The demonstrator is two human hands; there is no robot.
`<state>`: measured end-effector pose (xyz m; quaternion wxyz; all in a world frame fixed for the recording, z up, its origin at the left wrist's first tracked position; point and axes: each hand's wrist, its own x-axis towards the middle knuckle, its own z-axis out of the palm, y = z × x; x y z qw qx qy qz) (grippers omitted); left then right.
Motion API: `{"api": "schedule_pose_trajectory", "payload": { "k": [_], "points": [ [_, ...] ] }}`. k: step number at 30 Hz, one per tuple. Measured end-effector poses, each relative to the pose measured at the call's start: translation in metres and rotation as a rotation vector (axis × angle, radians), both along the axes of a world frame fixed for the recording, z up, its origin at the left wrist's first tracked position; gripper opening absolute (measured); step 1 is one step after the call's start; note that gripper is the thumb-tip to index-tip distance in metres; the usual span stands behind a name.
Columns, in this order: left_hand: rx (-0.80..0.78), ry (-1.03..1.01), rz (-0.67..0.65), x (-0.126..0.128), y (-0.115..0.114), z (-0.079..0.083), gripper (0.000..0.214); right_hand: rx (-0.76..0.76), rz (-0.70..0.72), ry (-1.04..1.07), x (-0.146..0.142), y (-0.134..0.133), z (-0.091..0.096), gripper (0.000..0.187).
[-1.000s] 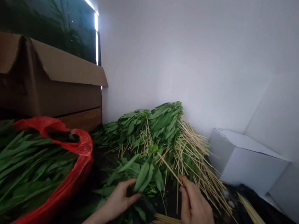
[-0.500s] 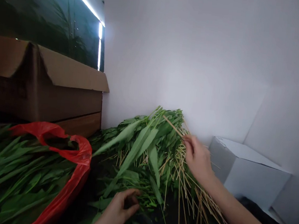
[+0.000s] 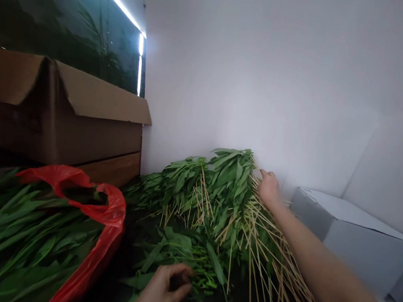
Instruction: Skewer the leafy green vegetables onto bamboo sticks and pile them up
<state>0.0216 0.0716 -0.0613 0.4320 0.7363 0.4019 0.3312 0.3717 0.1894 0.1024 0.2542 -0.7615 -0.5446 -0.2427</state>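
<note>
My right hand (image 3: 269,187) is closed on the thin end of a bamboo skewer (image 3: 256,165) at the top of a heap of skewered green leaves (image 3: 231,173). The skewers in this heap fan out down and to the right. My left hand (image 3: 165,286) is low in the middle, its fingers curled with a gap to the thumb and nothing seen between them. It hovers just beside a loose pile of green leaves and cut stems (image 3: 176,249) on the dark surface. Some of its fingers are hidden.
On the left a red plastic bag (image 3: 114,209) holds long green leaves (image 3: 14,246). Behind it stands an open cardboard box (image 3: 92,130). A white box (image 3: 358,239) sits at the right, and a pale wall (image 3: 266,81) rises behind the heap.
My right hand has moved up and away to the heap, and the skewer of long leaves it held in mid-air now lies against it. My left hand stays nearly in place.
</note>
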Motion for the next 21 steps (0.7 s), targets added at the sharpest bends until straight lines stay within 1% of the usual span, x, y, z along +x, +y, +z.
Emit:
{"api": "schedule_pose_trajectory", "payload": {
  "k": [3,6,11,21],
  "points": [
    [-0.015,0.005,-0.016,0.0,0.0,0.001,0.02,0.029,-0.087,0.042,0.002,0.004,-0.001,0.035],
    [-0.025,-0.004,-0.017,0.0,-0.001,0.003,0.019,0.023,-0.12,0.03,0.001,0.003,-0.001,0.035],
    [0.001,-0.021,-0.016,0.0,-0.002,0.004,0.019,-0.007,-0.102,-0.082,-0.005,-0.006,-0.002,0.035],
    [0.001,-0.007,-0.032,0.0,0.002,-0.009,0.015,-0.092,-0.023,-0.205,-0.011,-0.036,0.002,0.035]
  ]
}}
